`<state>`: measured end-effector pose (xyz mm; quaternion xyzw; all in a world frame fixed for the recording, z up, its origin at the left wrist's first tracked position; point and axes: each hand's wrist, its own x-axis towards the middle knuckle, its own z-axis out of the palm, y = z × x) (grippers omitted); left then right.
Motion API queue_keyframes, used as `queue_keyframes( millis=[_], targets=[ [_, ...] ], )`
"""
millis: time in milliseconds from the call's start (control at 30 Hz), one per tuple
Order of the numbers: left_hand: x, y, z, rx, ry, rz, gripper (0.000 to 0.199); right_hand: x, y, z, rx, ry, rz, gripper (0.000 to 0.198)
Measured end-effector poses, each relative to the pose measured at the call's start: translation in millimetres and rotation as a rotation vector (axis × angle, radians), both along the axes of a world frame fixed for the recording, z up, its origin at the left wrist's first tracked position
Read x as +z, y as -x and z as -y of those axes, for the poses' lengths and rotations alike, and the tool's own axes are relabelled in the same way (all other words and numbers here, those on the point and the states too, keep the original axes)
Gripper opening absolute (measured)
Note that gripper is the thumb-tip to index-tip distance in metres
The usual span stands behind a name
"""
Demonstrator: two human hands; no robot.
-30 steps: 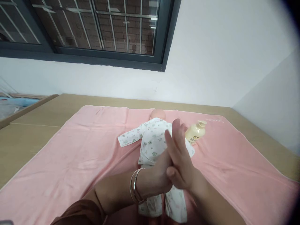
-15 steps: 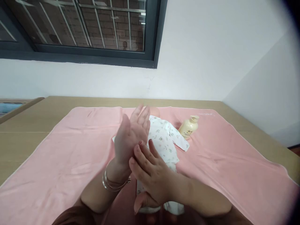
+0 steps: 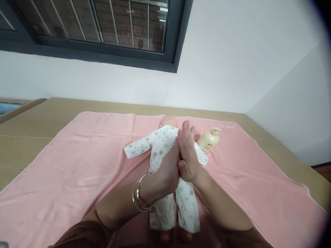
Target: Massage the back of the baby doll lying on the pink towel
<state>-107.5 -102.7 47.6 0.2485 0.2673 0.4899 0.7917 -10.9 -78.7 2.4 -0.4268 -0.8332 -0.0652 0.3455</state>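
My left hand (image 3: 168, 168) and my right hand (image 3: 188, 151) are pressed palm to palm above a baby doll. The right fingers are stretched out, and the right thumb crosses toward the left hand. The left hand lies flat against the right, its fingertips partly hidden. Beneath them the baby doll (image 3: 169, 121) lies on its back in a white printed top (image 3: 141, 147) and matching trousers (image 3: 188, 206). My hands and wrists cover part of its torso and one arm. Beside it, to the right, a cream pump bottle (image 3: 209, 140) leans on the cloth.
A pink blanket (image 3: 103, 155) with some folds spreads over the wooden table (image 3: 28, 124). Behind the table rises a white wall (image 3: 219, 62) with a dark-framed window (image 3: 103, 57). Two bangles (image 3: 139, 196) circle my left wrist.
My left hand has turned from palm showing to its side and moved right. My right hand has risen from the left wrist to meet its palm. More of the doll shows.
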Motion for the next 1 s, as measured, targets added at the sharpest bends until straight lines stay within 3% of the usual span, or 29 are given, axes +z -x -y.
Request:
queue_keyframes(
  millis=[100, 200, 267, 333, 433, 567, 633, 733, 867, 1000],
  targets=[
    [11.9, 20, -16, 0.057, -0.133, -0.034, 0.055, -14, 13, -6, 0.119, 0.035, -0.07, 0.074],
    [16.1, 42, -37, 0.25, -0.207, -0.089, 0.062, -25, 28, -4, 0.299, 0.123, -0.056, 0.078],
    [11.2, 52, -54, 0.413, -0.268, -0.136, 0.058, -32, 35, -6, 0.407, 0.197, -0.048, 0.084],
    [-0.3, 57, -72, 0.564, -0.31, -0.187, 0.051, -40, 36, -14, 0.436, 0.247, -0.053, 0.077],
    [-26.6, 53, -101, 0.705, -0.37, -0.333, 0.035, -57, 28, -37, 0.295, 0.242, -0.054, 0.057],
    [-68.2, 40, -132, 0.594, -0.443, -0.754, 0.027, -76, 4, -67, 0.09, 0.329, 0.03, 0.05],
    [-88.7, 35, -142, 0.495, -0.51, -0.981, 0.027, -82, -10, -76, 0.07, 0.359, 0.072, 0.045],
    [-115.1, 30, -150, 0.469, -0.661, -1.297, 0.032, -89, -27, -81, 0.046, 0.387, 0.031, 0.046],
    [-134.8, 26, -151, 0.505, -0.722, -1.467, 0.033, -110, -35, -74, -0.144, 0.421, -0.143, 0.058],
    [-137.7, 23, -147, 0.541, -0.736, -1.568, 0.034, -130, -27, -42, -0.273, 0.391, -0.183, 0.062]
  ],
)
